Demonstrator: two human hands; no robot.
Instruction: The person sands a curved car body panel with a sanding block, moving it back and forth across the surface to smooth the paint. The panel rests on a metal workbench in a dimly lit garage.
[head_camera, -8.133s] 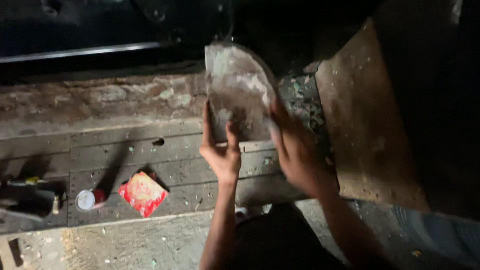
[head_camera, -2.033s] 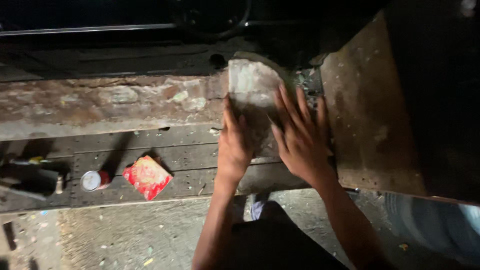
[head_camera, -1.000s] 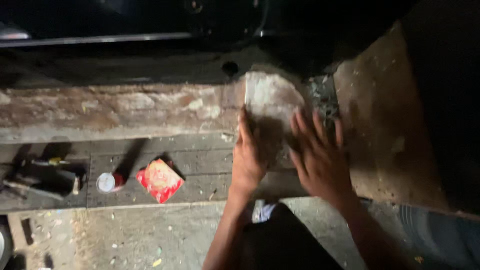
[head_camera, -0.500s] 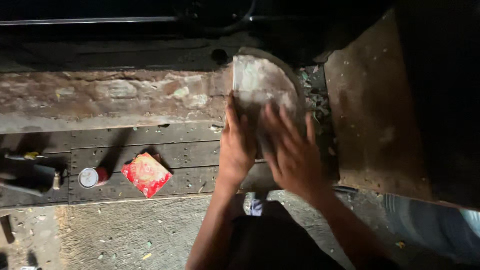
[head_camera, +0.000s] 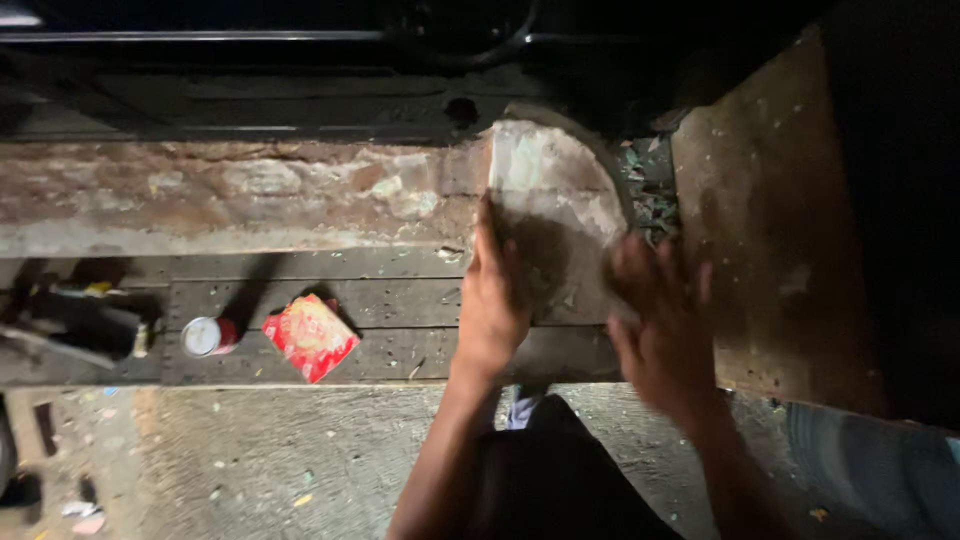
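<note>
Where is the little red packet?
In the head view the red packet lies on the dark planks, left of the left hand and just right of a small can.

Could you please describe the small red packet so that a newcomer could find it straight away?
Look at the dark wooden planks below the rusty ledge. Left of the left hand lies the red packet, flat and square, beside a small round can.
</note>
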